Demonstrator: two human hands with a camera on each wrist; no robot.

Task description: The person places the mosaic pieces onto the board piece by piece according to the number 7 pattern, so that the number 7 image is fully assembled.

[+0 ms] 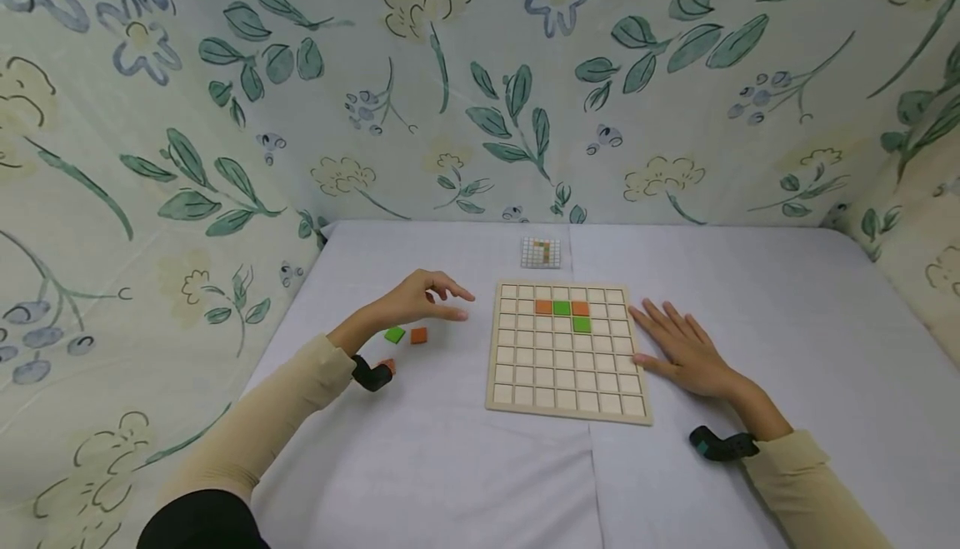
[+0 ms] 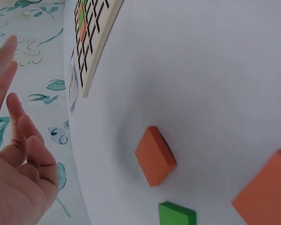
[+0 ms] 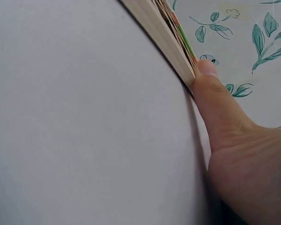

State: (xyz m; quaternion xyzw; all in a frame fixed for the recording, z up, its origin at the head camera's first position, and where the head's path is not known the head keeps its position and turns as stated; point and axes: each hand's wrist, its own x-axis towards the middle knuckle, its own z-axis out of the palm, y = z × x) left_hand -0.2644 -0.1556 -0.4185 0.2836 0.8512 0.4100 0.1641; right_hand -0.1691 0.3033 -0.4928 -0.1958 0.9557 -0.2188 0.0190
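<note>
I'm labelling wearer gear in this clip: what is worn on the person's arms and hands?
Both arms wear long cream sleeves, with a black cuff-like patch near the left elbow. A small black device is strapped at each wrist: left, right, the right showing a teal mark. Both hands, left hand and right hand, are bare.

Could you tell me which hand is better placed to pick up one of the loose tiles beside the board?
Left. The left hand hovers open just above the loose orange tile and green tile, while the right hand lies flat against the board.
</note>
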